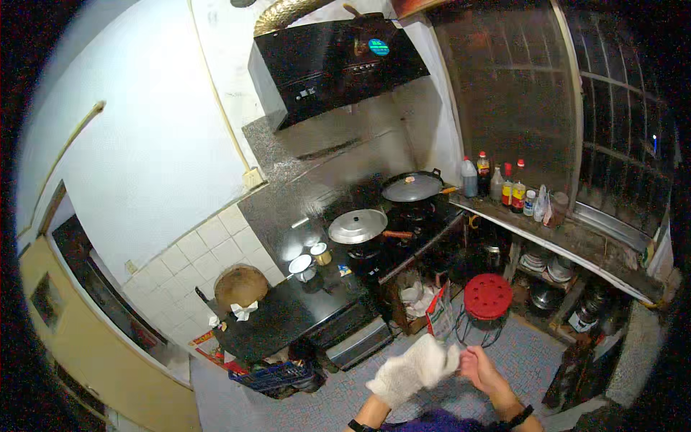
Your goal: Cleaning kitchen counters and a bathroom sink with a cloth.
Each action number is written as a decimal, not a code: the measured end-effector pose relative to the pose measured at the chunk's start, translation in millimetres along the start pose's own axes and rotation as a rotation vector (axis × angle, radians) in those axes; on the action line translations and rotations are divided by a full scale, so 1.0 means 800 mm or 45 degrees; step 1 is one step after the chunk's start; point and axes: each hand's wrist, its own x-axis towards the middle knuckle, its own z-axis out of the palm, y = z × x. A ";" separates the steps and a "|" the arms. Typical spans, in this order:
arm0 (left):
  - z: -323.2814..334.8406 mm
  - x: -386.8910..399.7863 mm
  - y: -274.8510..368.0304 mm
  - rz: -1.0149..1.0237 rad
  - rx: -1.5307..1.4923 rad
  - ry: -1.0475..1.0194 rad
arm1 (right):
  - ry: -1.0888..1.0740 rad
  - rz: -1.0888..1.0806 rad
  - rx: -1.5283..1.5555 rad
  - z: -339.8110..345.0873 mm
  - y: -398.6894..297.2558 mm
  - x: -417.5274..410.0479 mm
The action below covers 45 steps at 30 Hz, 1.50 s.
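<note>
A white cloth glove covers my left hand (415,367), which is raised in front of me, low in the view. Beside its fingertips, my bare right hand (478,367) has its fingers curled and seems to touch or pinch the glove's finger end; blur hides the exact contact. Both wrists bear dark bands. Just beyond the hands stands a round red stool (487,296) with dark metal legs. To its left, a red and white bag (440,310) leans by an open box of pale bags (415,294).
A lidded pan (358,227) and a lidded wok (412,186) sit on the stove. Enamel mugs (303,268) and a round wooden board (241,289) are on the black counter (280,329). Bottles (507,186) line the right ledge. A blue basket (270,377) is at lower left.
</note>
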 end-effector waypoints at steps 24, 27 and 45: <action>0.118 -0.141 -0.161 -1.250 -2.897 0.720 | -0.006 0.062 -0.058 0.148 -0.027 0.135; 0.136 -0.179 -0.206 -1.068 -2.516 0.922 | -0.096 0.037 -0.033 0.221 -0.030 0.155; 0.083 -0.222 -0.555 -1.154 -2.157 0.990 | 0.143 -0.321 -1.063 0.418 -0.072 0.303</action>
